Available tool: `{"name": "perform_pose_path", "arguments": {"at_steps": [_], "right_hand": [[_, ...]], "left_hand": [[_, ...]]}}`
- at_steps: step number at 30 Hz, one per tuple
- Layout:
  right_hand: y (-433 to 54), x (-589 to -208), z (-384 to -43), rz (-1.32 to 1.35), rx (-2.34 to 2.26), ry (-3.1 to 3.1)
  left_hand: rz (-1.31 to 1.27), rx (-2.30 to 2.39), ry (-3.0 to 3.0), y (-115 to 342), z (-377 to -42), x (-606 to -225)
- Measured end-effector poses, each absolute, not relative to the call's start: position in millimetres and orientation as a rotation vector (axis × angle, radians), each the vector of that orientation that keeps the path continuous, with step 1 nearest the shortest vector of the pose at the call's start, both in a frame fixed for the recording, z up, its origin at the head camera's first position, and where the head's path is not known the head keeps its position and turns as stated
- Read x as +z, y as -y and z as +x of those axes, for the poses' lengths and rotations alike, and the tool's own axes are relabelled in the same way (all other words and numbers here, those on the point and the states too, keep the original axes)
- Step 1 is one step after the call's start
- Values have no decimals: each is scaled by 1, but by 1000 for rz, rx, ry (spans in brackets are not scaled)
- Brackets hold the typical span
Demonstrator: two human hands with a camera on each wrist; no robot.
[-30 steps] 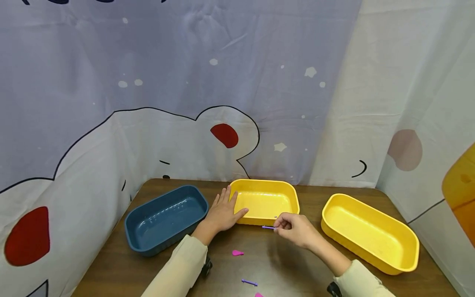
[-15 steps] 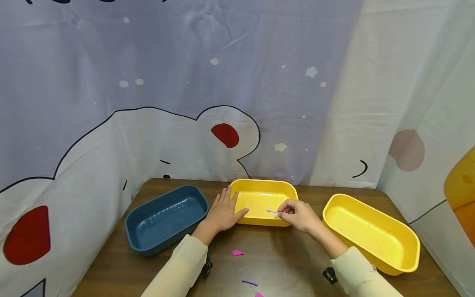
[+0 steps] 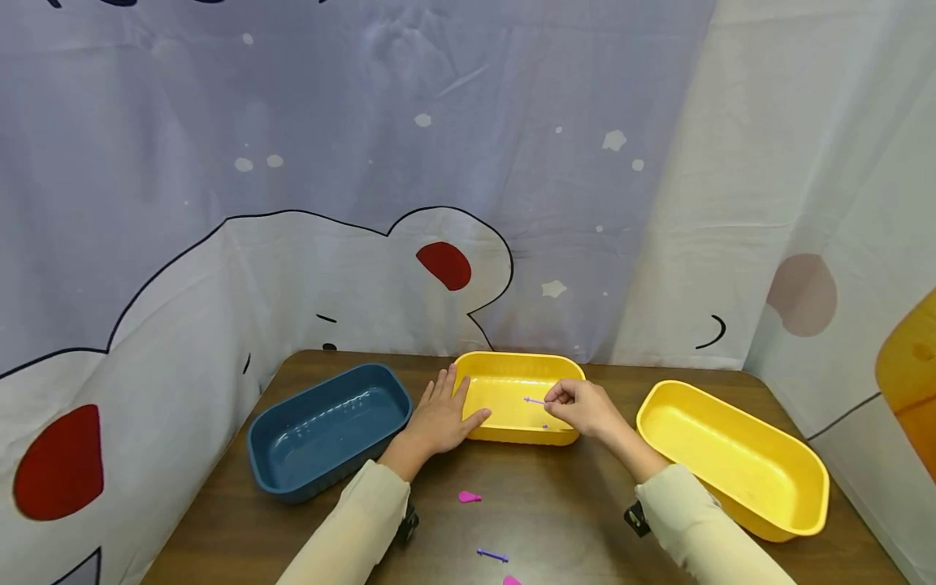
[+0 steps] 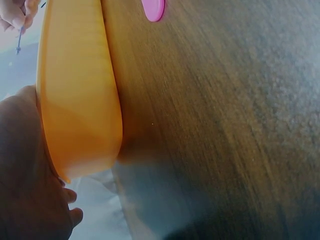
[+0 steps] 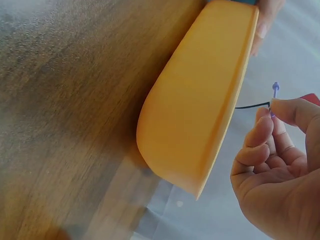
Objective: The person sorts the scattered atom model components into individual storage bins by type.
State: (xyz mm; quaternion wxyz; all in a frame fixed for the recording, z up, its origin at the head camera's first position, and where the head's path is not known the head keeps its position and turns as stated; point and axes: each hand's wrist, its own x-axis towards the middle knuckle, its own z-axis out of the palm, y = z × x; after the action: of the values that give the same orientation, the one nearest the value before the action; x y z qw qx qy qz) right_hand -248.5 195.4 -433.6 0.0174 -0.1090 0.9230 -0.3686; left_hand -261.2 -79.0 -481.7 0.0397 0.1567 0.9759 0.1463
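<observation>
My right hand [image 3: 585, 406] pinches a thin purple rod [image 3: 534, 400] with a small knobbed end between thumb and fingertips. It holds the rod over the middle yellow tub [image 3: 521, 436]; in the right wrist view the rod's knobbed end [image 5: 276, 86] points up past the thumb. My left hand [image 3: 437, 418] rests with straight, spread fingers on the left rim of that tub. A tiny purple bit [image 3: 544, 426] shows at the tub's near inner side. On the table in front lie a pink teardrop-shaped piece [image 3: 470, 496] and another purple rod [image 3: 492, 556].
A dark blue tub [image 3: 329, 435] stands at the left, and a second yellow tub [image 3: 731, 459] stands angled at the right, near my right forearm. Another pink piece [image 3: 511, 581] is cut off at the bottom edge. A printed cloth [image 3: 366, 284] hangs behind the brown table [image 3: 431, 544].
My right hand has lifted the purple rod from in front of the middle yellow tub up and over its inside. The left hand has stayed on the rim.
</observation>
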Motion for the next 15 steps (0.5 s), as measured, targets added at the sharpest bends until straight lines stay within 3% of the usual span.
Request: {"name": "perform_pose_path", "arguments": {"at_steps": [15], "right_hand": [[-194, -439, -264, -265, -1128, -2876]], "left_hand": [[493, 438, -2996, 80, -262, -482]]}}
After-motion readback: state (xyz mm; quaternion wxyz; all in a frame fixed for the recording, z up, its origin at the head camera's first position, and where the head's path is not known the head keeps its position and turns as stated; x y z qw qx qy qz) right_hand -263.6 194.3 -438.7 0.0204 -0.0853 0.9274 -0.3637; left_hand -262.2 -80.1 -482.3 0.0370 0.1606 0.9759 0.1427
